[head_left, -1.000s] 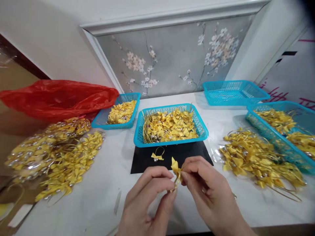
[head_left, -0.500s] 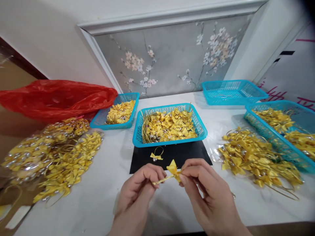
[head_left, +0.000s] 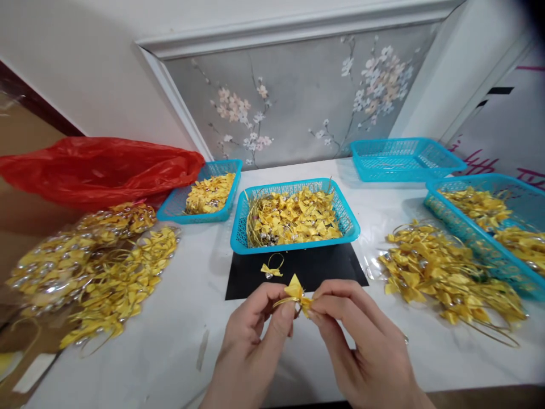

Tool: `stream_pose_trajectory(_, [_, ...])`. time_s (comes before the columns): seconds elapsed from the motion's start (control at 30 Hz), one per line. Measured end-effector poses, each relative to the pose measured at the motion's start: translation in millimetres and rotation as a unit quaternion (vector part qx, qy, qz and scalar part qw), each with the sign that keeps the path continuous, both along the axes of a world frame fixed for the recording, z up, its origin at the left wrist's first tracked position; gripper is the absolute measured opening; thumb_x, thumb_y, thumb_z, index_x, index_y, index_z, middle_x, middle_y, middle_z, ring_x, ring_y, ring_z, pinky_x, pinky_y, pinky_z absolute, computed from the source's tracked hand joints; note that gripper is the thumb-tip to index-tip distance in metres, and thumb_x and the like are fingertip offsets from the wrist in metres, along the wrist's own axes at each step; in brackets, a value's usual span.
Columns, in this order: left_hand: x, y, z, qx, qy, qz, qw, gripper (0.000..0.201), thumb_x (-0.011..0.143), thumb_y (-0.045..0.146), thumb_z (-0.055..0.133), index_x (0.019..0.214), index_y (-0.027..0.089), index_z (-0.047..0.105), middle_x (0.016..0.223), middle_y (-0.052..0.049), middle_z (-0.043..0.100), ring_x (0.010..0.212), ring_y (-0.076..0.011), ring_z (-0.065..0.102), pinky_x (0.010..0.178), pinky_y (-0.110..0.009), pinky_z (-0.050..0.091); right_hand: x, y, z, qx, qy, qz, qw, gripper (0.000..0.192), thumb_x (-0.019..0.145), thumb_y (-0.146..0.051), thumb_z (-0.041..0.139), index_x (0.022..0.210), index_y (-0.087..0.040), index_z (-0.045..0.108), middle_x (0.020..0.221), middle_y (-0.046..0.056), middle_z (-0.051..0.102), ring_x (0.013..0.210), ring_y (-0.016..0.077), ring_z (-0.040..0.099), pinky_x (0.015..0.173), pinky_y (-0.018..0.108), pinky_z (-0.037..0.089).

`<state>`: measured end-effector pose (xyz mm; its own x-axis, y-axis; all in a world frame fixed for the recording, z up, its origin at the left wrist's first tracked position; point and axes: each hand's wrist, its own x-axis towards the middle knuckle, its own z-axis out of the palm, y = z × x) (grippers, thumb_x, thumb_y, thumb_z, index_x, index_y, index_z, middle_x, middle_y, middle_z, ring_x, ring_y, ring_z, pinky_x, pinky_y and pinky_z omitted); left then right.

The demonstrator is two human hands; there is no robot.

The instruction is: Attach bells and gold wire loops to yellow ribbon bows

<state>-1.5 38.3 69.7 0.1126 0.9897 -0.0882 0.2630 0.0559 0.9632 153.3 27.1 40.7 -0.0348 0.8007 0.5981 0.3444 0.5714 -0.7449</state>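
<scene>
Between my two hands is a yellow ribbon bow (head_left: 294, 287) with a gold cord loop. My left hand (head_left: 259, 329) pinches the cord and the bow's left side between thumb and fingers. At the bow's right side, the thumb and fingertips of my right hand (head_left: 353, 329) are closed on the ribbon. Just beyond my fingers, a finished-looking bow with a silver bell and cord loop (head_left: 271, 271) lies on a black sheet (head_left: 242, 284). Behind it, a blue basket (head_left: 293, 248) holds many similar bows.
Bagged yellow bows (head_left: 51, 267) and a loose heap (head_left: 123, 289) lie left, near a red plastic bag (head_left: 93, 170) and another blue basket (head_left: 200, 218). To the right are a bow pile (head_left: 447, 278), a partly filled basket (head_left: 481, 238) and a further blue basket (head_left: 409, 176).
My left hand has moved right, up against the bow, and its thumb now presses on it. The cord is more bunched near the bow. My right hand has barely moved.
</scene>
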Motion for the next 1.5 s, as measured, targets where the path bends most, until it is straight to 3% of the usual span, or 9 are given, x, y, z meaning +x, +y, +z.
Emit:
stream_pose_trajectory(0.2, [1, 2, 5.3, 0.001, 0.036, -0.030, 0.999, 0.024, 0.092, 0.034, 0.053, 0.072, 0.022, 0.057, 0.065, 0.003, 0.050, 0.063, -0.0142, 0.047, 0.059, -0.023, 0.038, -2, -1, -0.7, 0.036, -0.029, 0.015, 0.999, 0.026, 0.086, 0.001, 0.051, 0.102, -0.018, 0.059, 0.094, 0.009, 0.059, 0.081, 0.0169, 0.063, 0.071, 0.027, 0.058])
stream_pose_trajectory(0.43, [0, 2, 9.8, -0.038, 0.057, -0.041, 0.997, 0.038, 0.094, 0.041, 0.046, 0.061, 0.022, 0.043, 0.058, 0.004, 0.041, 0.057, -0.0140, 0.041, 0.054, -0.025, 0.032, -5, -2, -2.2, -0.013, 0.009, 0.003, 1.000, 0.022, 0.088, -0.002, 0.045, 0.094, -0.019, 0.059, 0.090, 0.008, 0.058, 0.077, 0.0167, 0.061, 0.067, 0.028, 0.058])
stream_pose_trajectory(0.63, [0, 2, 7.9, -0.029, 0.011, -0.032, 0.999, 0.040, 0.094, 0.039, 0.045, 0.059, 0.021, 0.044, 0.058, 0.003, 0.044, 0.057, -0.0142, 0.043, 0.055, -0.025, 0.033, 0, 1, 0.8, 0.037, -0.043, 0.005, 0.998, 0.027, 0.083, 0.004, 0.051, 0.098, -0.017, 0.060, 0.093, 0.009, 0.060, 0.081, 0.0168, 0.062, 0.069, 0.028, 0.056])
stream_pose_trajectory(0.73, [-1, 1, 7.4, -0.034, -0.007, -0.012, 0.999, 0.031, 0.093, 0.037, 0.049, 0.067, 0.021, 0.054, 0.059, 0.004, 0.045, 0.057, -0.0139, 0.043, 0.055, -0.024, 0.034, 1, 1, 6.5, 0.054, -0.033, 0.032, 0.997, 0.022, 0.080, 0.001, 0.057, 0.089, -0.018, 0.062, 0.088, 0.006, 0.060, 0.078, 0.0165, 0.061, 0.067, 0.028, 0.055])
stream_pose_trajectory(0.87, [-2, 2, 5.6, -0.035, -0.041, 0.006, 0.999, 0.022, 0.093, 0.037, 0.049, 0.089, 0.023, 0.065, 0.063, 0.004, 0.051, 0.059, -0.0141, 0.045, 0.056, -0.023, 0.037, 6, 2, 11.1, -0.027, 0.033, 0.050, 0.998, 0.016, 0.084, -0.010, 0.059, 0.095, -0.022, 0.061, 0.083, 0.002, 0.060, 0.071, 0.0149, 0.061, 0.063, 0.026, 0.054])
stream_pose_trajectory(0.97, [-1, 2, 4.7, -0.030, -0.028, -0.009, 0.999, 0.022, 0.093, 0.038, 0.050, 0.092, 0.024, 0.067, 0.066, 0.003, 0.055, 0.062, -0.0152, 0.049, 0.058, -0.023, 0.040, 8, 4, 9.3, -0.107, 0.080, 0.047, 0.990, 0.021, 0.088, -0.014, 0.057, 0.107, -0.024, 0.058, 0.084, 0.001, 0.060, 0.072, 0.0150, 0.062, 0.063, 0.027, 0.055])
stream_pose_trajectory(1.17, [0, 2, 10.7, -0.033, 0.022, -0.043, 0.998, 0.028, 0.094, 0.041, 0.048, 0.079, 0.022, 0.063, 0.063, 0.003, 0.049, 0.060, -0.0148, 0.046, 0.055, -0.024, 0.036, 4, 5, 10.2, -0.193, 0.105, 0.117, 0.968, 0.006, 0.089, -0.018, 0.059, 0.092, -0.022, 0.062, 0.085, 0.002, 0.062, 0.072, 0.0139, 0.062, 0.062, 0.025, 0.054])
stream_pose_trajectory(1.37, [0, 5, 13.9, -0.074, -0.049, -0.080, 0.993, 0.035, 0.096, 0.041, 0.044, 0.068, 0.021, 0.052, 0.061, 0.004, 0.045, 0.058, -0.0133, 0.039, 0.054, -0.024, 0.032, 4, 0, 12.7, -0.291, 0.209, 0.161, 0.920, 0.005, 0.091, -0.024, 0.058, 0.093, -0.022, 0.061, 0.081, 0.001, 0.063, 0.068, 0.0129, 0.060, 0.061, 0.022, 0.052])
stream_pose_trajectory(1.5, [1, 6, 12.9, -0.086, -0.083, -0.085, 0.989, 0.036, 0.097, 0.040, 0.044, 0.067, 0.021, 0.050, 0.060, 0.005, 0.043, 0.056, -0.0124, 0.037, 0.053, -0.024, 0.030, 4, -1, 9.8, -0.302, 0.235, 0.172, 0.908, 0.005, 0.092, -0.024, 0.057, 0.095, -0.024, 0.060, 0.082, 0.000, 0.062, 0.070, 0.0119, 0.059, 0.064, 0.021, 0.053])
